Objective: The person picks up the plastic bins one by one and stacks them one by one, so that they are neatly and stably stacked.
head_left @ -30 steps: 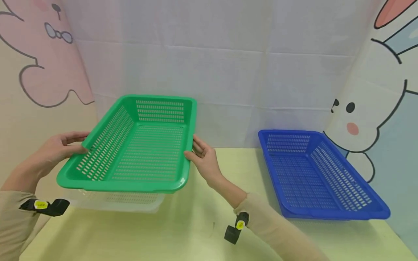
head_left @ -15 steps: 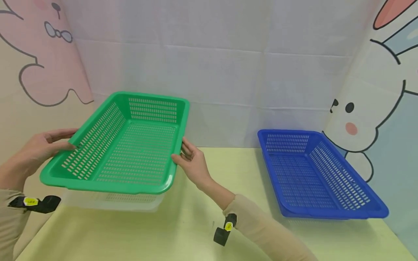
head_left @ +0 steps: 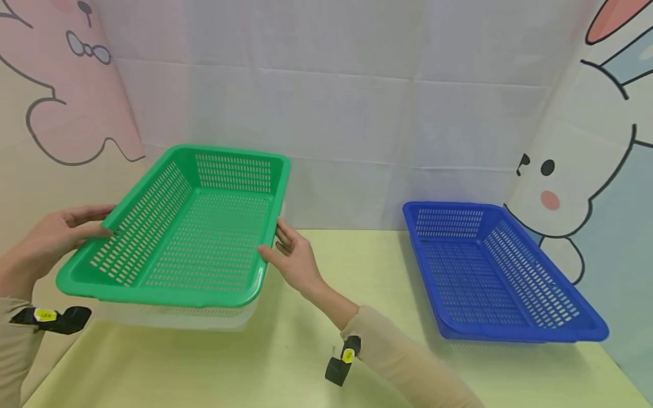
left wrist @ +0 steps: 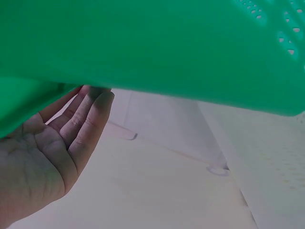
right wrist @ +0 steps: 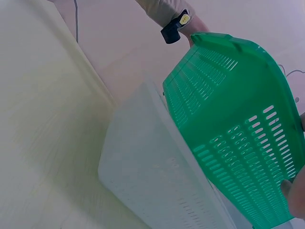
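Both hands hold a green plastic basket [head_left: 173,296] with slotted walls, empty inside. Its left rim is gripped by the left hand [head_left: 61,238], thumb on top and the fingers reaching underneath, as the left wrist view shows. On the opposite rim the right hand [head_left: 298,263] has its thumb above and its fingers curled against the outer wall. Below is a whitish translucent basket [head_left: 168,317], mostly hidden from above. Seen from the right wrist, the green basket [right wrist: 224,119] is tilted and its lower part overlaps the rim of the white basket [right wrist: 143,157].
A blue slotted basket [head_left: 530,334] stands at the right of the pale yellow table [head_left: 285,362]. Behind the table hangs a white cloth [head_left: 347,113], with cartoon rabbit prints on both sides. Dark wrist cameras sit on both sleeves.
The green basket has moved left and slightly down over the white basket, both hands going with it and keeping their grip. The blue basket has stayed in place.
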Available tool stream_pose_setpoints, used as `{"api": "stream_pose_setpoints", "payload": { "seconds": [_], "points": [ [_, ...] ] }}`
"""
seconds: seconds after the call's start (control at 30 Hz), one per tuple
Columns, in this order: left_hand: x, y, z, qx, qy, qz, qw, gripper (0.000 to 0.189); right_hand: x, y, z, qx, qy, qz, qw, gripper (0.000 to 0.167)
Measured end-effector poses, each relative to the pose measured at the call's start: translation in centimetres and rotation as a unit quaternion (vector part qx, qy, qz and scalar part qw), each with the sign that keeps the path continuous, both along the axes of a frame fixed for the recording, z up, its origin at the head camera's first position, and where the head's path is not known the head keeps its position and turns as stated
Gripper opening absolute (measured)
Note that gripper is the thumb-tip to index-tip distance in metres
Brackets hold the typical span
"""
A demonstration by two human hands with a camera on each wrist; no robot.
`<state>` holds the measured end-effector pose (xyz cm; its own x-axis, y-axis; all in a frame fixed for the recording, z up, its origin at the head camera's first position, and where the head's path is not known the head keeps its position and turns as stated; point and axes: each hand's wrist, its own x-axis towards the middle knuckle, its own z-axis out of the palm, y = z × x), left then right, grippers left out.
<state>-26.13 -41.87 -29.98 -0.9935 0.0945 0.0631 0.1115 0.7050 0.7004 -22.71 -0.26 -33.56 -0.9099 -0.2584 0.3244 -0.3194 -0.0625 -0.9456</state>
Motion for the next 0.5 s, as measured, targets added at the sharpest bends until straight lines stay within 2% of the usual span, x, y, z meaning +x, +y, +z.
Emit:
{"api": "stream_pose_setpoints", "payload": {
  "seconds": [0.13,0.33,0.5],
  "points": [
    [0.2,-0.1,-0.6,0.005,0.006,-0.005,1.0000,0.052,0.1,-0.3,-0.7,0.022,-0.003,-0.001,0.9998,0.069],
    [1.4,1.9,-0.4,0.031,-0.006,-0.008,0.9995,0.051,0.1,-0.4,-1.6,0.036,-0.011,-0.006,0.9993,0.069],
    [1.6,2.3,-0.8,0.013,-0.016,-0.014,0.9997,0.044,-0.1,-0.4,-2.2,0.036,-0.014,-0.009,0.9992,0.069]
  ]
}}
